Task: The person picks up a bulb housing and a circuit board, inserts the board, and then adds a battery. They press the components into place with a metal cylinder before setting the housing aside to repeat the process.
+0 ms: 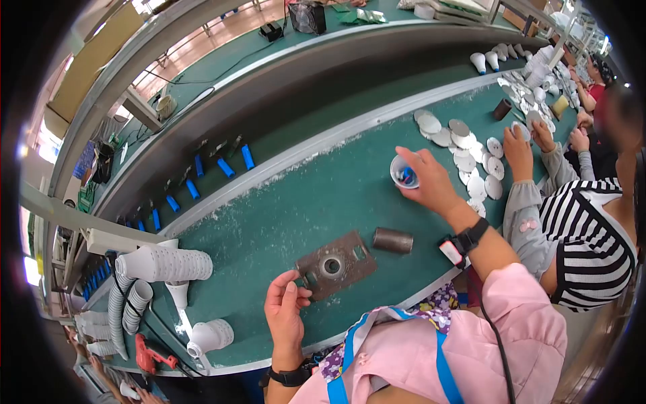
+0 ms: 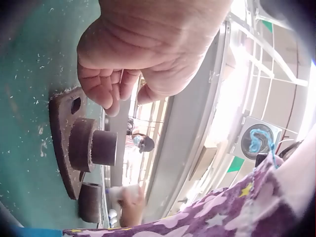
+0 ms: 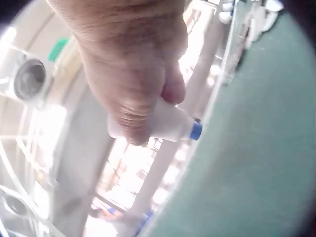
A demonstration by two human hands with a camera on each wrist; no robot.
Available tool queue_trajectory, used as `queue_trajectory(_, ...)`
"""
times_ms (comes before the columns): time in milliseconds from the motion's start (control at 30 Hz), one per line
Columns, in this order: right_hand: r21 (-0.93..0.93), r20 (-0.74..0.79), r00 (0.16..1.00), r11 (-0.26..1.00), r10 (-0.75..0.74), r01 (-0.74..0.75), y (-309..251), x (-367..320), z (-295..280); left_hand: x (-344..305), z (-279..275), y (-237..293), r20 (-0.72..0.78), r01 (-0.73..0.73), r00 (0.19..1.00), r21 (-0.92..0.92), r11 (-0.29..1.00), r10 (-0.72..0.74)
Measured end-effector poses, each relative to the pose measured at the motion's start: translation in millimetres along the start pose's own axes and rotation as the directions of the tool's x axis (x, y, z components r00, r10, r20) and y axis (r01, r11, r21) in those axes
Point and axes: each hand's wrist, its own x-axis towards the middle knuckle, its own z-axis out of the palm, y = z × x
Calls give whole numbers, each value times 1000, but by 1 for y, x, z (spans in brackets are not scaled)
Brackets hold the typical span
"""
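My right hand (image 1: 434,185) grips a white cup-shaped lamp housing (image 3: 170,123), thumb and fingers round its side. The housing has a blue tip (image 3: 196,131); in the head view its open mouth faces up, with small blue and red bits inside. My left hand (image 1: 286,313) hangs with loosely bent fingers by the near left corner of a brown metal plate (image 1: 350,277). A raised ring (image 1: 332,266) stands at the middle of that plate. In the left wrist view a narrower tube (image 2: 105,148) rises from the ring, and the fingertips are apart from it.
A brown metal cylinder (image 1: 393,240) lies right of the plate. White discs (image 1: 461,128) spread toward a neighbour's hands (image 1: 518,155). Stacked white housings (image 1: 165,262) and a red tool (image 1: 151,355) lie at left. Blue pieces (image 1: 225,167) line the sunken channel behind the bench edge.
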Motion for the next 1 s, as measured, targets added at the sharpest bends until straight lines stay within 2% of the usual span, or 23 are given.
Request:
queue_trajectory(33,28,86,995,998,59,-62,4,2,1,3,4,0,-5,-12,1000,-16,1000,12)
queue_trajectory(100,8,97,988,992,122,-123,15,1,-5,-1,2,2,-6,1,1000,-8,1000,-1)
queue_trajectory(167,223,-10,970,946,244,-235,30,2,-6,4,4,6,-6,-17,1000,9,1000,17)
queue_trajectory(200,325,13,940,887,342,-328,35,1,-8,7,3,7,2,-18,1000,9,1000,18)
queue_trajectory(233,322,3,937,887,348,-330,38,-1,-12,11,0,9,-1,-12,1000,38,999,12)
queue_trajectory(267,478,142,847,714,512,-511,36,0,-18,18,-3,13,-2,-7,1000,68,998,7)
queue_trajectory(300,584,305,725,481,617,-654,36,1,-24,26,-5,17,11,-12,1000,71,997,11)
queue_trajectory(433,644,310,697,397,647,-654,49,-4,-26,78,-13,41,6,1,1000,192,981,-2)
queue_trajectory(500,531,282,678,478,679,-699,56,-4,-25,112,-11,59,-43,-16,998,440,898,39)
queue_trajectory(533,370,132,790,709,599,-600,76,-10,-16,130,-13,64,-43,-31,997,504,863,61)
queue_trajectory(567,173,-4,885,872,465,-458,95,-17,-4,154,-17,65,-43,-44,996,568,822,83)
queue_trajectory(600,-51,-77,907,907,414,-418,91,-16,-6,189,-31,52,-29,-114,983,685,719,183)
queue_trajectory(633,-277,-149,926,884,347,-376,81,-14,-16,219,-40,46,6,-173,962,785,594,271)
queue_trajectory(700,-457,-232,954,845,187,-277,65,-11,-26,245,-17,61,-36,-92,952,913,397,304)
queue_trajectory(733,-446,-239,953,851,184,-276,59,-10,-28,254,-5,66,-45,-86,948,917,391,314)
queue_trajectory(800,-432,-257,954,864,157,-259,50,-11,-29,269,18,73,-79,77,955,997,18,286)
queue_trajectory(833,-425,-262,952,867,158,-261,47,-12,-29,276,27,72,-78,78,953,997,12,293)
queue_trajectory(900,-418,-200,970,884,137,-211,39,-13,-30,288,38,66,-84,115,952,989,-88,296)
queue_trajectory(933,-424,-212,975,893,64,-151,27,-6,-34,298,36,55,-63,112,933,987,-118,355)
queue_trajectory(967,-420,-210,975,894,69,-154,22,-4,-29,294,39,59,-64,114,934,986,-123,352)
queue_trajectory(1000,-211,-143,985,969,99,-128,19,-4,-26,288,43,63,-28,65,937,993,-95,348)
